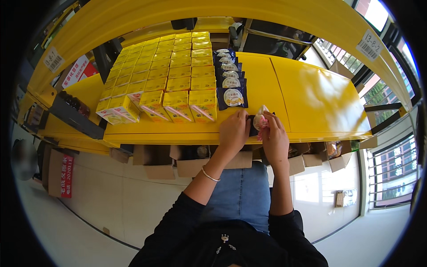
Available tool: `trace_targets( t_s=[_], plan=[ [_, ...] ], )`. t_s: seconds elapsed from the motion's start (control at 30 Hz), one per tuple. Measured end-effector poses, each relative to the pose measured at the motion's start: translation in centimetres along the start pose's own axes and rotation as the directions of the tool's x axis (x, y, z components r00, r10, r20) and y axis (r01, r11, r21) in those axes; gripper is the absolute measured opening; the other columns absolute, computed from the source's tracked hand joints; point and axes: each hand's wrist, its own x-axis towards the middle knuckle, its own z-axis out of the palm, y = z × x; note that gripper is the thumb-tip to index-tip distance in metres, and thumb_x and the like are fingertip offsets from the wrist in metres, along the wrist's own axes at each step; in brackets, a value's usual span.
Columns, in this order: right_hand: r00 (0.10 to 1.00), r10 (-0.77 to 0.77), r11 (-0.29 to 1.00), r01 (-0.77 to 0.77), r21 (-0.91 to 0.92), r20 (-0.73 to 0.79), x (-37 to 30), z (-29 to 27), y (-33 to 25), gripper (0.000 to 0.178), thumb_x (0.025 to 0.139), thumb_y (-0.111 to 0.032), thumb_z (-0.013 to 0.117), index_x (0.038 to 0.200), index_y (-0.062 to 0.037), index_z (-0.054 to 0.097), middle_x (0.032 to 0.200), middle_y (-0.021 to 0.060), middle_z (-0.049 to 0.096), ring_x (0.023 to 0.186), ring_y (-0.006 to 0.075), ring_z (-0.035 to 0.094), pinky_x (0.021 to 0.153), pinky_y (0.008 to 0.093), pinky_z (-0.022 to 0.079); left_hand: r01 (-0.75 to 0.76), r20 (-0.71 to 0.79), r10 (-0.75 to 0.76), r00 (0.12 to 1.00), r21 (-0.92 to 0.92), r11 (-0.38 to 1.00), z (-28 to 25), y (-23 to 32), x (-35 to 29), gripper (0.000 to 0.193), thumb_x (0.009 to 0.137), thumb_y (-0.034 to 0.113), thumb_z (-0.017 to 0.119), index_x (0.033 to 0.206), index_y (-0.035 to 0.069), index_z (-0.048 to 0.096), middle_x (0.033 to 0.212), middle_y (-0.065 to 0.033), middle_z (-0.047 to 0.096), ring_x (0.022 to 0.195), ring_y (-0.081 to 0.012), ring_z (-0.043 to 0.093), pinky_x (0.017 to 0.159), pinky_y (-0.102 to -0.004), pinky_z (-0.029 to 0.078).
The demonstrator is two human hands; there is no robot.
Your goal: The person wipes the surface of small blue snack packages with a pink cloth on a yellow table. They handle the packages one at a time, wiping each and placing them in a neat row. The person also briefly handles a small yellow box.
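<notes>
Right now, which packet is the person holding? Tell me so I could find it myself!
Find the big yellow shelf with rows of yellow boxes and one line of dark blue packets. Follow that blue line to the shelf's front edge, where the left hand and right hand meet. The held packet between them is the only one off the line, showing white and pink.

On the yellow metal shelf (311, 95), the rows of small yellow cartons (164, 71) fill the left part, running from the front edge to the back. Just right of them stands a single file of dark blue flat packets (230, 78), one behind another. Before that file, at the shelf's front edge, both hands meet on a small dark packet (254, 125). Open brown cardboard boxes (191, 162) sit below the shelf.
</notes>
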Motion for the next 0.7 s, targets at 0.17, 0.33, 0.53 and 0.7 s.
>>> trace_targets(
  t_s=[0.17,0.33,0.53,0.7],
  plan=[
    [0.996,0.086,0.996,-0.086,0.011,-0.006,-0.3,-0.8,0.7,0.029,0.086,-0.004,0.054,0.115,-0.0068,0.061,0.123,0.007,0.062,0.099,0.0305,0.063,0.08,0.0378,0.051,-0.012,-0.026,0.012,1.0,0.013,1.0,0.0,0.0,0.0,0.012,0.087,0.013,0.063,0.091,0.005,0.056,0.077,-0.0113,0.064,0.07,-0.0316,0.063,0.058,-0.0409,0.049],
    [0.981,0.192,0.979,-0.194,0.06,0.031,-0.7,-1.0,1.9,0.028,0.088,-0.004,0.053,0.114,-0.0052,0.063,0.121,0.0085,0.063,0.085,0.0278,0.067,0.074,0.0348,0.052,-0.017,-0.02,0.018,1.0,0.008,1.0,0.0,-0.1,0.0,0.012,0.087,0.013,0.063,0.089,0.006,0.055,0.078,-0.0111,0.064,0.071,-0.0313,0.063,0.058,-0.0408,0.049],
    [0.983,0.163,0.983,-0.154,0.096,-0.082,-1.2,-1.5,3.5,0.03,0.086,0.002,0.051,0.113,-0.0024,0.063,0.118,0.0123,0.064,0.068,0.0219,0.067,0.065,0.0319,0.053,-0.029,-0.031,0.029,0.999,0.022,0.999,0.1,-0.2,0.0,0.012,0.086,0.013,0.064,0.09,0.006,0.054,0.078,-0.0104,0.063,0.071,-0.0308,0.063,0.059,-0.0408,0.049],
    [0.938,0.09,0.984,-0.033,0.173,-0.333,-2.1,-1.4,1.5,0.035,0.082,0.005,0.054,0.115,-0.0049,0.064,0.124,0.0131,0.06,0.094,0.0286,0.065,0.08,0.0362,0.052,-0.044,-0.031,0.045,0.999,0.02,0.999,0.0,-0.3,-0.1,0.012,0.087,0.014,0.062,0.091,0.006,0.054,0.08,-0.0101,0.063,0.072,-0.031,0.062,0.06,-0.0411,0.049]
  ],
)
